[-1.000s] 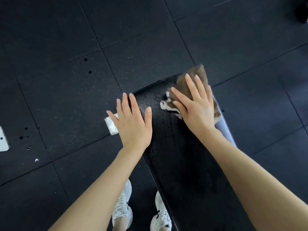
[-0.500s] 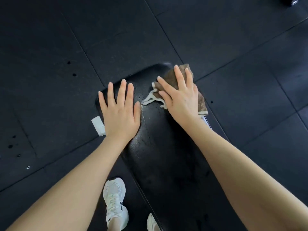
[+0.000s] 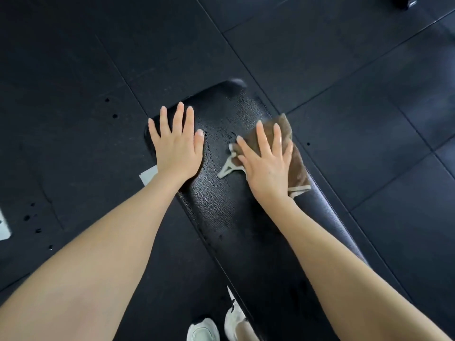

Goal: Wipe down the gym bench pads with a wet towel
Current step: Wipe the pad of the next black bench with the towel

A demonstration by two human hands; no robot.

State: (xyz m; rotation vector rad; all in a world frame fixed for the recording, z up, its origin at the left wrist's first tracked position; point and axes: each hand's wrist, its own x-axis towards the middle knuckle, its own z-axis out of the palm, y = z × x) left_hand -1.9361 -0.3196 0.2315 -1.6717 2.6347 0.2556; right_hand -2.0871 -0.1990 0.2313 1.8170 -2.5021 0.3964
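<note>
The towel (image 3: 299,167) is being pressed onto the surface (image 3: 221,205) by the right hand (image 3: 267,168); left hand (image 3: 177,151) alongside, all fingers (image 3: 178,119) straight, apart

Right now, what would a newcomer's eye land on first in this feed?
Two bare hands lie flat on the black bench pad near its far end: the left hand at its left edge, the right hand pressing a brown towel at its right edge. Between them the pad's surface glistens with wet streaks.

Black rubber floor tiles (image 3: 344,57) with thin seams fill the frame, marked by small dark spots (image 3: 114,116) at centre left and a white piece (image 3: 3,228) at the left edge.
</note>
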